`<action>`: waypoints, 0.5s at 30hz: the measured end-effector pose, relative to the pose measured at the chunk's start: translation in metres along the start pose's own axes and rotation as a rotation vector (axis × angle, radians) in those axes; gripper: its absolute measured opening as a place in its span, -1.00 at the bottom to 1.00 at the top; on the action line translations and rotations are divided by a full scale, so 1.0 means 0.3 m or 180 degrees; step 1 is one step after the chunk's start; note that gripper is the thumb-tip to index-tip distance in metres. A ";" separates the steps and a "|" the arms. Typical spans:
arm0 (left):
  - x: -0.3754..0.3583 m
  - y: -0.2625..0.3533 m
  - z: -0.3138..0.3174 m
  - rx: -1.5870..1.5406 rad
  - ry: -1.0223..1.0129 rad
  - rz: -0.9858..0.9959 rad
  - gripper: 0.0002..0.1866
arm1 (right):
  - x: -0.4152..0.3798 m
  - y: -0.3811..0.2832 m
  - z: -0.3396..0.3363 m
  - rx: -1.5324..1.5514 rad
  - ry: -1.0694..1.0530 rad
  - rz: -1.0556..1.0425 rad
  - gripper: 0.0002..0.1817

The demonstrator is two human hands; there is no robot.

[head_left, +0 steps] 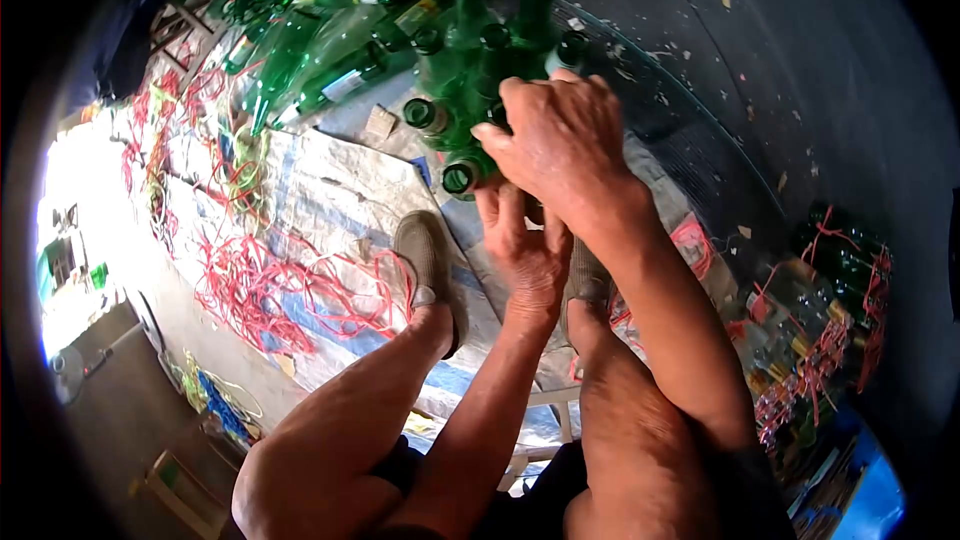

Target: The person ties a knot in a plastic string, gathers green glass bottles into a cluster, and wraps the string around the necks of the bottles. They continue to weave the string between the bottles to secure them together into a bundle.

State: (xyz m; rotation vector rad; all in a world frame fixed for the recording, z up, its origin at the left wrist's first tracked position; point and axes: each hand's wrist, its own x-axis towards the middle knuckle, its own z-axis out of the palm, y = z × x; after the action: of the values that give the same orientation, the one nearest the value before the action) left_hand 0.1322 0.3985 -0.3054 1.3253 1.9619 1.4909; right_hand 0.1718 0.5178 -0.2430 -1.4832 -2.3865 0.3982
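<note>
Several green glass bottles (pixel 437 68) stand upright in a tight group on the floor in front of me. My right hand (pixel 565 135) reaches over the near right side of the group, fingers curled down around a bottle top that they mostly hide. Below it, my left hand (pixel 525 252) points up against the nearest bottles, with its fingers bent round the near side of one. Just left of the fingers shows the open mouth of a green bottle (pixel 460 178), and behind it stands another green bottle (pixel 425 117). The fingertips of both hands are partly hidden.
Loose green bottles (pixel 300 60) lie heaped at the upper left. Pink string (pixel 260 290) is tangled on the white-and-blue sheet (pixel 340 180) under my shoes (pixel 425 255). At the right are tied bottles (pixel 845 245). A dark mat (pixel 680 130) lies beyond my right hand.
</note>
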 end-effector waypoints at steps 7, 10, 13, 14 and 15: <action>0.010 0.001 -0.004 -0.0037 0.0051 -0.0109 -0.55 | -0.014 0.054 -0.057 0.1425 0.0345 -0.0352 -0.66; 0.015 -0.005 0.002 -0.0036 0.0029 -0.0114 -0.53 | -0.068 0.100 -0.115 0.2598 0.0841 0.0298 -0.79; 0.012 -0.015 0.008 -0.0161 0.0023 -0.0231 -0.52 | -0.142 0.229 -0.105 0.2570 0.0563 0.1373 -0.78; 0.007 -0.016 0.014 -0.0265 0.0053 -0.0308 -0.51 | -0.177 0.286 -0.056 0.2606 0.0531 0.1593 -0.77; 0.010 -0.013 0.012 -0.0269 0.0061 -0.0288 -0.51 | -0.217 0.326 -0.023 0.2536 0.0352 0.1630 -0.76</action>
State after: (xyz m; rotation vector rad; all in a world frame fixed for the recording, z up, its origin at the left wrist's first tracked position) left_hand 0.1314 0.4029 -0.3095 1.1760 1.9213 1.5309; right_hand 0.2818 0.5014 -0.2816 -1.5944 -1.4299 1.1743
